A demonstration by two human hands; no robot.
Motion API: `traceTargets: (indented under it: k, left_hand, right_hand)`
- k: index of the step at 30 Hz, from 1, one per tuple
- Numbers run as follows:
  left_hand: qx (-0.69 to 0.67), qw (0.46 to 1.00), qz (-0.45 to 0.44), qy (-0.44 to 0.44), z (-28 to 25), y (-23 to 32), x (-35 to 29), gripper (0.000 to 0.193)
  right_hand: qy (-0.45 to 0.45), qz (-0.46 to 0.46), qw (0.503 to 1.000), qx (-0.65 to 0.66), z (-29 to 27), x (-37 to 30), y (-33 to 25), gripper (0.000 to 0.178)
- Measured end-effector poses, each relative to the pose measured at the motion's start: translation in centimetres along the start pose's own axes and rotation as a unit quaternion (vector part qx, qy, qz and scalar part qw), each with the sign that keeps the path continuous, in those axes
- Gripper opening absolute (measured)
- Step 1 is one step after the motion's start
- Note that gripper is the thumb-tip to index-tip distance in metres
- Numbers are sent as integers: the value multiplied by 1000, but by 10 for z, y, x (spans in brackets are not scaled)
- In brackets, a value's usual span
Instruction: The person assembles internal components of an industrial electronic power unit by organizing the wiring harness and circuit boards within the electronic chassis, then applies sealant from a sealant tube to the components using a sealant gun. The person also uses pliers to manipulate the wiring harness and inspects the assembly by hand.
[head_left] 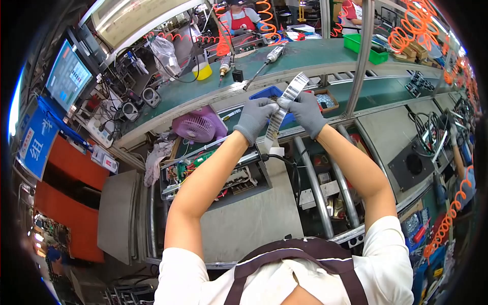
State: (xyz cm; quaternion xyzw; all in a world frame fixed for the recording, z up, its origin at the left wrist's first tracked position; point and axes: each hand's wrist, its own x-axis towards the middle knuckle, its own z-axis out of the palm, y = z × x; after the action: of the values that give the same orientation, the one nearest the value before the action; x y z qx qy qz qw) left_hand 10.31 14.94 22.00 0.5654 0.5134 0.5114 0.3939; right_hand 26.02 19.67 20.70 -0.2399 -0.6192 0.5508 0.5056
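Label strip (pixel 276 123) hangs over the blue bin (pixel 288 119), fingers of left hand (pixel 253 118) and right hand (pixel 308 113) pinched on it, seemingly for peeling, where the next move calls for a steady, careful pull

I see a green-topped workbench (pixel 301 60) w/ 2 pwr screwdrivers (pixel 275 54), a small blk box (pixel 237 75), a yellow tub (pixel 202 72) & a green plastic bin (pixel 351 44) on it. Below, a grey conveyor board (pixel 254 226) carries an open electronics chassis (pixel 256 193); another, worker's R, a blk panel (pixel 399 163) w/ round hole.
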Motion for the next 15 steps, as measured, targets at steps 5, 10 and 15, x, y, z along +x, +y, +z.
traceTargets:
  k: [5,10,15]
  left_hand:
    - [-75,997,-10,-6,24,13,-21,12]
    - [-50,994,93,-36,10,0,-39,13]
    - [-147,989,0,-11,56,32,-65,19]
  right_hand:
    - [-8,-47,994,-96,-13,-28,-26,18]
    - [-25,-63,993,-100,3,-46,-44,14]
    - [-14,-32,997,-73,-25,-69,-55,13]
